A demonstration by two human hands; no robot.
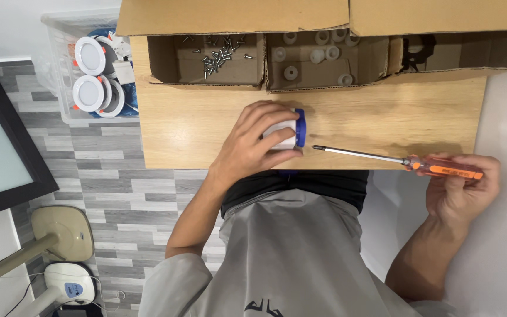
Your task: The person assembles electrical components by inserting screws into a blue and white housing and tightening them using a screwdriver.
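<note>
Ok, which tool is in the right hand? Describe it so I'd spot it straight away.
Start at the wooden table below the row of cardboard boxes. At its near right corner, the right hand grips a screwdriver, tip pointing toward the left hand. Its clear orange handle and long, thin metal shaft match nothing else there.

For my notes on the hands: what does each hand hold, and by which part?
The left hand grips the white-and-blue round part around its white body. The right hand holds the screwdriver by its orange handle.

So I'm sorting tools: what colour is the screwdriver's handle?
Translucent orange handle on the metal-shafted screwdriver, gripped in the right hand; head view.
</note>
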